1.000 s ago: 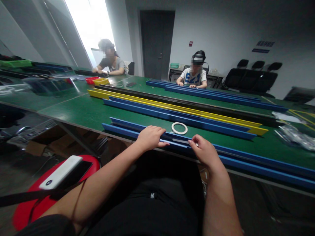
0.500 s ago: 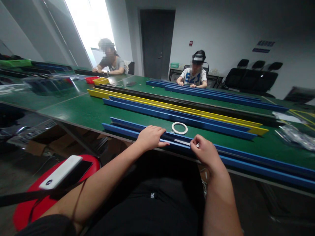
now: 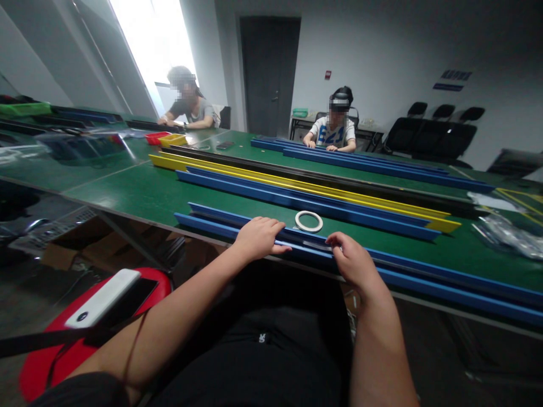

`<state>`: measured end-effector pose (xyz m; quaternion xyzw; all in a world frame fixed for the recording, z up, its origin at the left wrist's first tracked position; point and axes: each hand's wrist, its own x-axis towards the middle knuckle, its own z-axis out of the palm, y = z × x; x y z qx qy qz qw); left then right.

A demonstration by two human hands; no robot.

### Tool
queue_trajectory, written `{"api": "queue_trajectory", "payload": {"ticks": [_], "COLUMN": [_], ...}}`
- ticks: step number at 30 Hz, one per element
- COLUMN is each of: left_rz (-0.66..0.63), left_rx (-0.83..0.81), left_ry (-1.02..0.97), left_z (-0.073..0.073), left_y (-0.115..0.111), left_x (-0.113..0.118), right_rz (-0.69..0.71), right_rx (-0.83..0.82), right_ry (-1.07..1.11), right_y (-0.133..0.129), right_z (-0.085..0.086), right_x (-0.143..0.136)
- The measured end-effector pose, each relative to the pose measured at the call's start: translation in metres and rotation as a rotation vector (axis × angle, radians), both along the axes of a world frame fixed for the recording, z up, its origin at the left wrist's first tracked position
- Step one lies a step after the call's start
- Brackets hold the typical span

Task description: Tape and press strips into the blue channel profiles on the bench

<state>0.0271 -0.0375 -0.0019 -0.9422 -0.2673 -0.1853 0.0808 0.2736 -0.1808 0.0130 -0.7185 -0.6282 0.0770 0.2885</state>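
Fingers (image 3: 271, 224) of the left hand (image 3: 259, 237) clasp a straight-walled blue channel (image 3: 305, 252); the right hand (image 3: 353, 261) curls, its hold unclear.

Likely a workshop: a long green worktable (image 3: 114, 183) runs beneath the left hand (image 3: 261, 237) and right hand (image 3: 351, 259), a yellow channel (image 3: 297, 185) lies beyond them, a red bin (image 3: 154, 138) sits far past the left, and a co-worker (image 3: 336, 134) well beyond the right.
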Motion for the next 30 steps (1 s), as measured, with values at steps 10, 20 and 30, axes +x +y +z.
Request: {"api": "queue_trajectory", "payload": {"ticks": [10,20,30], "left_rz": [-0.004,-0.008,-0.005], "left_rx": [-0.006,-0.003,0.006], "left_ry": [-0.002,-0.014,-0.011], "left_z": [-0.0013,-0.0024,-0.0017], "left_y": [0.0015,0.002,0.0009], "left_x": [-0.0001,0.0,0.0002], "right_rz": [0.001,-0.037,-0.065], "right_rx": [-0.014,-0.027,-0.042], "right_ry": [-0.036,-0.123,-0.141], "right_y": [-0.0009,-0.0016,-0.0019], "right_z": [-0.0003,0.0013,0.0017], "right_x": [-0.0007,-0.003,-0.0037]}}
